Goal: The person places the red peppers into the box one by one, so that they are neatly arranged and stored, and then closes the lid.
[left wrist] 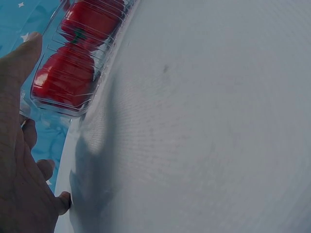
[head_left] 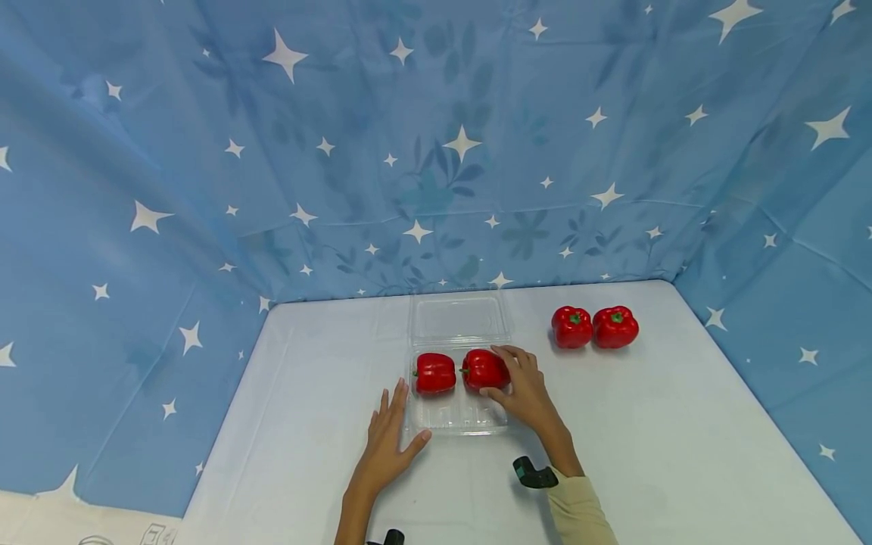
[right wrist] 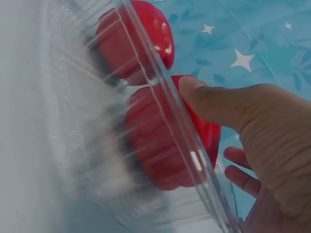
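Observation:
A clear plastic clamshell container (head_left: pixel 450 415) lies on the table with its lid (head_left: pixel 458 319) folded back, away from the hands. Two red bell peppers lie on their sides in its far half: the left pepper (head_left: pixel 434 374) and the right pepper (head_left: pixel 482 371), stems pointing left. My right hand (head_left: pixel 527 390) grips the right pepper, thumb on the near side and fingers at the far side; the right wrist view shows the thumb (right wrist: pixel 192 90) against its skin. At the container's left wall is my left hand (head_left: pixel 387 446), fingers extended; whether it touches the plastic I cannot tell.
Two more red bell peppers, one (head_left: pixel 571 328) beside the other (head_left: pixel 615 328), stand at the back right of the white table (head_left: pixel 327 378), green stems up. A blue star-patterned curtain (head_left: pixel 381 189) hangs behind the table and along both sides.

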